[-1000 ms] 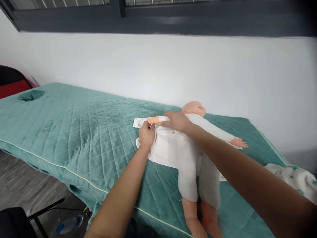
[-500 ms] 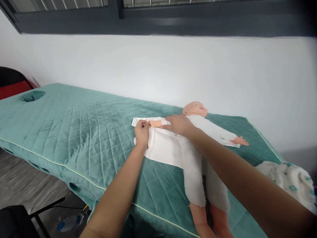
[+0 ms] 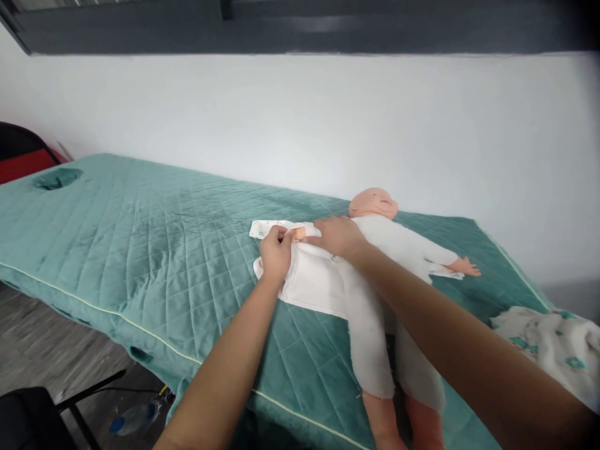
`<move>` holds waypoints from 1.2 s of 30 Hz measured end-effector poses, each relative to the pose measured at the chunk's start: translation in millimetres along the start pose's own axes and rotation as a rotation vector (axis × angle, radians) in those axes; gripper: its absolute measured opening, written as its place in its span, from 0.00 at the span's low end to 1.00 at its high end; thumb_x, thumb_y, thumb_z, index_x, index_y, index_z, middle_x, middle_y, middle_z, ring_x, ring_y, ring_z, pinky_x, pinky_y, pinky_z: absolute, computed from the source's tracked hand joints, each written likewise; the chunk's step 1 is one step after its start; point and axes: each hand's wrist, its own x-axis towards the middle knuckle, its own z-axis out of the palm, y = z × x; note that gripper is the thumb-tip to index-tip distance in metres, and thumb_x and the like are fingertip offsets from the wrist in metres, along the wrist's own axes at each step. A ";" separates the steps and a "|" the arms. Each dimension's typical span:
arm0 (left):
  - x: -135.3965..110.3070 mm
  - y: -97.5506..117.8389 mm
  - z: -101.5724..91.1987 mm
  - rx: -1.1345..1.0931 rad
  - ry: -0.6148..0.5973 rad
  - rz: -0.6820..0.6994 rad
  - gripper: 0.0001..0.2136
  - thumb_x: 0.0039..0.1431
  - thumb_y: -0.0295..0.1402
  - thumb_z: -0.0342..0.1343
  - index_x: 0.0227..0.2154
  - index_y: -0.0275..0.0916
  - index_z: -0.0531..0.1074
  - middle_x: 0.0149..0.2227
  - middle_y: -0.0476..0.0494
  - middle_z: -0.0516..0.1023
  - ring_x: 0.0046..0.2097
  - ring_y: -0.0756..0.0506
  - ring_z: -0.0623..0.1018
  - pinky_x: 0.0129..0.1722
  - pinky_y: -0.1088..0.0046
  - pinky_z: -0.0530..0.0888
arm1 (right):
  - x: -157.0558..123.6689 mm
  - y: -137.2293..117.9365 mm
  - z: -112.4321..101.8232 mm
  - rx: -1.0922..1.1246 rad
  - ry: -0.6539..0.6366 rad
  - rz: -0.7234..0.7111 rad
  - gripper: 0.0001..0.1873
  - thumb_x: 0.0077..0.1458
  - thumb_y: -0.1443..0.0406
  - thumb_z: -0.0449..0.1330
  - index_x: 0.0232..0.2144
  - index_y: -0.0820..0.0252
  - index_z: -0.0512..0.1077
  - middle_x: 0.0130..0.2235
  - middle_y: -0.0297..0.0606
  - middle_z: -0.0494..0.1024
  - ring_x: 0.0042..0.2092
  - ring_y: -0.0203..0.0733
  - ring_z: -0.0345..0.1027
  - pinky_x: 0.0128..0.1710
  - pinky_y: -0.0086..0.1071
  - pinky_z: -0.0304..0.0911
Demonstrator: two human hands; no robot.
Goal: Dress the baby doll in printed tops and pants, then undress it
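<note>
**Both hands (image 3: 275, 250) (image 3: 340, 236) at a baby doll's outstretched arm**

The baby doll (image 3: 394, 240) lies on its back right of centre, its head near the wall (image 3: 210, 112) and its feet toward the bottom edge of the frame. One arm extends toward the centre, the other toward the right. Under it, a white printed baby shirt (image 3: 314, 284) is spread open on the green quilted bed cover (image 3: 164, 237).

At the centre, the left hand has its thumb and fingertips drawn together, pinching the shirt's edge by the doll's small hand, which the fabric partly covers. The right hand is half closed over the doll's near forearm, thumb below and fingers above; its exact grip underneath is hidden.

A crumpled white cloth with green motifs (image 3: 557, 350) sits at the right edge. A round hole (image 3: 57, 179) opens in the bed at the left. Lower left, a clear bottle with a blue cap (image 3: 135, 417) lies on the floor near a black chair (image 3: 32, 419). A dark window frame (image 3: 300, 28) crosses the top.
</note>
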 end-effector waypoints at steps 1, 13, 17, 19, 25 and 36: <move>-1.4 0.9 0.2 0.012 -0.020 0.021 0.05 0.62 0.35 0.57 0.31 0.40 0.72 0.28 0.50 0.75 0.31 0.48 0.73 0.35 0.73 0.67 | 0.7 -0.2 1.0 0.003 0.003 0.000 0.31 0.63 0.42 0.48 0.45 0.58 0.76 0.47 0.51 0.81 0.50 0.58 0.73 0.50 0.47 0.60; -7.7 8.1 2.6 0.261 -0.277 0.269 0.10 0.68 0.35 0.50 0.39 0.40 0.76 0.39 0.44 0.80 0.42 0.45 0.78 0.45 0.69 0.71 | 14.4 -16.3 10.8 -0.011 0.109 0.109 0.17 0.63 0.61 0.53 0.47 0.66 0.73 0.47 0.57 0.80 0.50 0.61 0.73 0.48 0.49 0.62; -9.3 7.9 0.6 0.515 -0.088 0.242 0.10 0.67 0.36 0.53 0.46 0.38 0.74 0.48 0.38 0.77 0.52 0.40 0.75 0.54 0.63 0.70 | 5.3 -17.4 3.0 0.024 0.142 0.100 0.20 0.63 0.57 0.54 0.50 0.64 0.72 0.50 0.53 0.79 0.53 0.60 0.70 0.52 0.49 0.62; -12.2 9.6 0.3 0.660 -0.069 0.187 0.13 0.66 0.38 0.54 0.48 0.38 0.73 0.52 0.36 0.75 0.56 0.37 0.73 0.55 0.59 0.69 | -7.0 -7.6 -5.1 0.081 0.176 0.100 0.20 0.64 0.58 0.53 0.53 0.62 0.72 0.52 0.51 0.78 0.55 0.59 0.69 0.54 0.48 0.62; -17.3 16.0 0.8 0.858 -0.030 0.010 0.19 0.65 0.43 0.55 0.53 0.38 0.69 0.55 0.32 0.74 0.59 0.33 0.72 0.54 0.55 0.68 | -62.8 71.2 -8.8 0.415 0.511 0.350 0.19 0.59 0.59 0.55 0.50 0.60 0.74 0.55 0.51 0.75 0.56 0.58 0.68 0.55 0.48 0.63; -25.7 17.8 2.9 0.789 -0.158 0.205 0.06 0.69 0.37 0.48 0.40 0.41 0.68 0.45 0.41 0.78 0.46 0.42 0.78 0.38 0.69 0.69 | -136.5 119.8 55.6 0.895 0.648 0.837 0.19 0.55 0.52 0.55 0.41 0.58 0.73 0.32 0.40 0.79 0.35 0.47 0.70 0.40 0.40 0.64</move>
